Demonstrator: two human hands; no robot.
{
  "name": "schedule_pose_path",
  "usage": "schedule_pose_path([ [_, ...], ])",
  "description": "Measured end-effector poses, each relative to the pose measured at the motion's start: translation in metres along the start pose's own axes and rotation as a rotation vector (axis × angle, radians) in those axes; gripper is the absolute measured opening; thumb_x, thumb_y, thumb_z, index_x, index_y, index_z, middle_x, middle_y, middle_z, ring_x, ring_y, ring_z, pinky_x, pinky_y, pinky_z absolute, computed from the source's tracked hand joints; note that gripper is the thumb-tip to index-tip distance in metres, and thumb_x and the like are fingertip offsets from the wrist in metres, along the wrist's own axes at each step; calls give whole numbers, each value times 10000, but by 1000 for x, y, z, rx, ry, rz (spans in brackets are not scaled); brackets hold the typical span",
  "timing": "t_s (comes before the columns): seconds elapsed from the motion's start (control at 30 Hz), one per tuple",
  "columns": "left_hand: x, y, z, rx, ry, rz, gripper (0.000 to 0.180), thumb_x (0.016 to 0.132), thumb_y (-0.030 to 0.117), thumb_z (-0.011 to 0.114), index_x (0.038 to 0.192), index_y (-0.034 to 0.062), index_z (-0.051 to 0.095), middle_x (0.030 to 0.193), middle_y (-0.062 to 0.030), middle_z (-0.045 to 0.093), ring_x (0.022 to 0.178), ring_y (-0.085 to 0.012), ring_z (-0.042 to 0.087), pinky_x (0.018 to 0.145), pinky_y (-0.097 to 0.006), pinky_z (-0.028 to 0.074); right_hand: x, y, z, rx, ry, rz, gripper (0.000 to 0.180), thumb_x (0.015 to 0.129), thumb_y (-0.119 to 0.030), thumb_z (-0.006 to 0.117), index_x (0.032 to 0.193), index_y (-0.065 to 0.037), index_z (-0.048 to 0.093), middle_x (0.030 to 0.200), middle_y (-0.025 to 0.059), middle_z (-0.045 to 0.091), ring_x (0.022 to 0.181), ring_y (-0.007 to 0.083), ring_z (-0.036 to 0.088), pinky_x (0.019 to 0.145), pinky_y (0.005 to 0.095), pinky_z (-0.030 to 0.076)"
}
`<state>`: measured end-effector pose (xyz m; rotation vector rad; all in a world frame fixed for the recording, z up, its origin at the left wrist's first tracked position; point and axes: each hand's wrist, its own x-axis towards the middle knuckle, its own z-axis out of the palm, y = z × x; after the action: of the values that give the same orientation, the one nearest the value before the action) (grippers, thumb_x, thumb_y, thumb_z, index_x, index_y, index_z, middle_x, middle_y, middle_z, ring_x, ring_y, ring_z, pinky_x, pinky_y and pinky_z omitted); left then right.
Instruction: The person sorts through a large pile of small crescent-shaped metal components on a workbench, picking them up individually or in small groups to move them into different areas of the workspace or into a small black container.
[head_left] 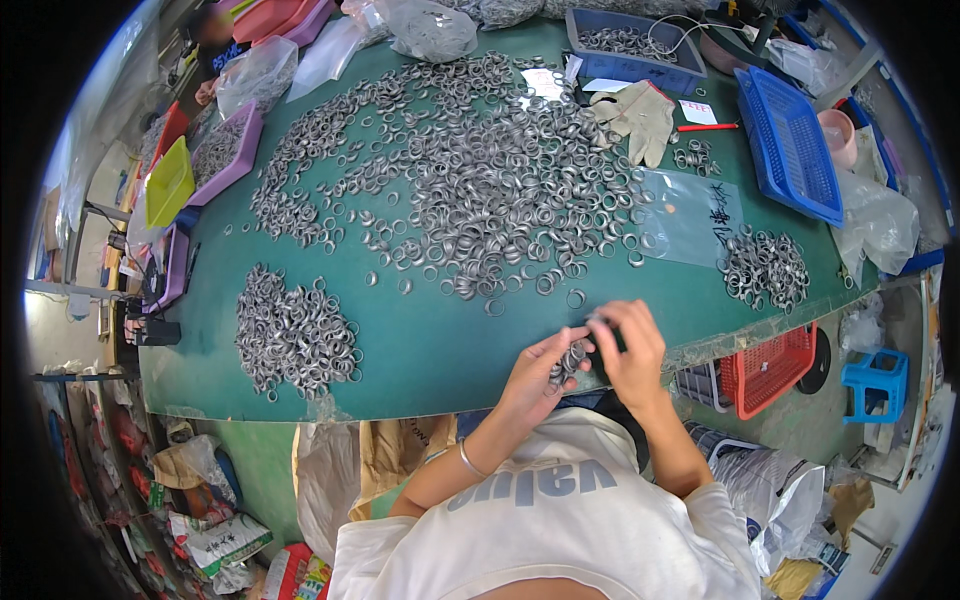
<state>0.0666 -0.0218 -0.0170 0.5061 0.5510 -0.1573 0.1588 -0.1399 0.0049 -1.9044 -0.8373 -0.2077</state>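
Several grey metal rings rest in my left hand, its fingers curled round them just past the table's front edge. Close beside it on the right, my right hand pinches a single metal ring between thumb and fingertips. A wide heap of the same rings covers the middle of the green table. One smaller pile of rings lies at the front left, another pile of rings at the right near the edge. One loose ring lies just beyond my hands.
At the back right stand a blue bin with rings and a blue basket. A work glove, a red pen and a clear plastic bag lie nearby. Pink trays line the left. A red crate is below the right edge.
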Motion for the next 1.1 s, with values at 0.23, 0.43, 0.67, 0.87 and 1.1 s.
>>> schedule_pose_path([
  [0.23,-2,2,-8,-94,-16,29,310,916,179,609,1178,16,586,995,-62,639,818,-135,628,537,-188,493,9,2,-7,177,-160,-101,140,708,-6,712,844,-12,678,900,99,633,844,266,574,708,358,466],
  [0.43,0,0,-12,-180,15,73,323,869,69,637,1177,14,558,1039,-88,601,856,-165,618,570,-207,517,14,27,25,-364,-107,60,218,713,-34,711,923,-11,657,876,107,592,848,298,538,765,392,419],
  [0.67,-4,3,-7,-89,81,105,353,868,95,654,1199,13,560,1012,-67,627,873,-139,620,602,-210,517,3,16,19,27,-61,140,144,713,-10,662,842,-30,600,840,100,577,792,280,556,683,385,417],
  [0.87,-3,0,-11,-31,45,58,331,893,107,632,1209,27,575,981,-45,642,822,-101,623,622,-208,518,3,-10,7,-123,-166,-138,216,682,39,657,880,-17,593,813,105,578,739,288,551,644,381,416],
  [1.1,-5,2,-13,-25,-17,116,371,882,75,632,1233,-5,543,977,-50,636,864,-105,624,631,-187,521,11,-13,-11,214,-335,34,215,742,53,645,951,3,642,899,122,613,830,282,582,755,353,456],
])
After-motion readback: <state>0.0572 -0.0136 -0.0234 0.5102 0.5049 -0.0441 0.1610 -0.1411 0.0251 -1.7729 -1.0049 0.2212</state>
